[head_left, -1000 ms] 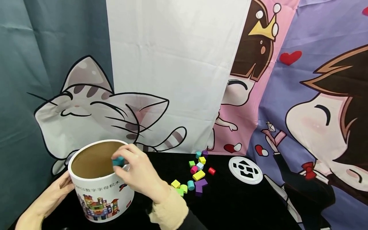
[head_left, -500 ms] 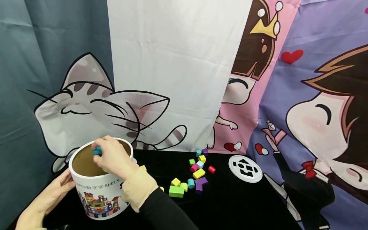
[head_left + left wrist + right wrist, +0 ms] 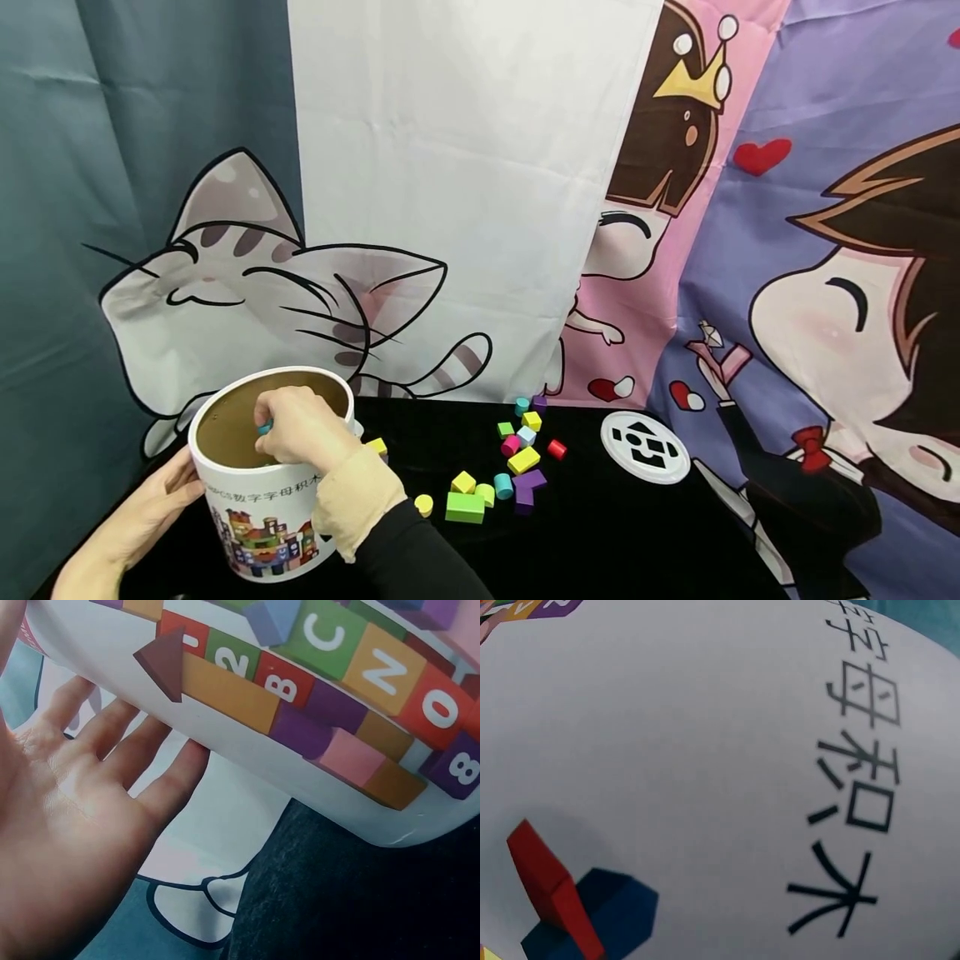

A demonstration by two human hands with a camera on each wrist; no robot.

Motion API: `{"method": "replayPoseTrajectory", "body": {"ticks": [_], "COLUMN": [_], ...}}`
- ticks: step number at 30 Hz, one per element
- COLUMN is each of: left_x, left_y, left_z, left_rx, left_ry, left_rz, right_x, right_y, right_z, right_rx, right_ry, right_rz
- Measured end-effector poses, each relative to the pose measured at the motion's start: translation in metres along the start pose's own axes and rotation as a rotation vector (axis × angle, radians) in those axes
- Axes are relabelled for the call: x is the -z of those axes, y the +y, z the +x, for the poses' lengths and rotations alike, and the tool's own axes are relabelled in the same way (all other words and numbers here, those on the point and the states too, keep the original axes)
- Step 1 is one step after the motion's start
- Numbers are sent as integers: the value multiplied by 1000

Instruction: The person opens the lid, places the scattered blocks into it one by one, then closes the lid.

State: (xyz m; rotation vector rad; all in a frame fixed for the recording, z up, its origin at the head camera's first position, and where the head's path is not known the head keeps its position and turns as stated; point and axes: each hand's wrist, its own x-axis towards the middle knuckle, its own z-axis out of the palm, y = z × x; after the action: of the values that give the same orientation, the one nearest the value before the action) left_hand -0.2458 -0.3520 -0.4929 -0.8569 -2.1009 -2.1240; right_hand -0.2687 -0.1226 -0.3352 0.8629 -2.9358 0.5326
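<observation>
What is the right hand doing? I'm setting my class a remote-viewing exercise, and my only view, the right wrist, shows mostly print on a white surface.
Observer: In the head view, the right hand pinches a blue block, only partly visible, at the open mouth of the white tub.

Operator: Good. And where is the left hand?

Observer: The left wrist view shows its spread fingers touching the tub's side.

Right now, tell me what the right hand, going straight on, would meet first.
Probably the left inner wall of the bucket: the right hand points left and down, pinching a teal block. Depth is unclear; the hidden bottom may come first.
</observation>
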Motion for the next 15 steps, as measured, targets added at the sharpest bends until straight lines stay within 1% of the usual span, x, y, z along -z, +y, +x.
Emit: {"method": "replayPoseTrajectory", "body": {"ticks": [4,9,12,15], "left_x": [0,0,0,1], "left_y": [1,0,-1,-2], "left_z": [0,1,1,0], "left_rx": [-3,3,-1,-8], "left_ry": [-6,-6,-8,-10], "left_rz": [4,2,2,-1], "right_x": [-1,1,1,0], "right_y": [-3,-2,-1,-1], "right_z": [2,1,0,0], "right_rx": [-41,-78,-81,-70], "right_ry": [-10,9,30,62], "right_rz": [-21,4,-14,-56]}}
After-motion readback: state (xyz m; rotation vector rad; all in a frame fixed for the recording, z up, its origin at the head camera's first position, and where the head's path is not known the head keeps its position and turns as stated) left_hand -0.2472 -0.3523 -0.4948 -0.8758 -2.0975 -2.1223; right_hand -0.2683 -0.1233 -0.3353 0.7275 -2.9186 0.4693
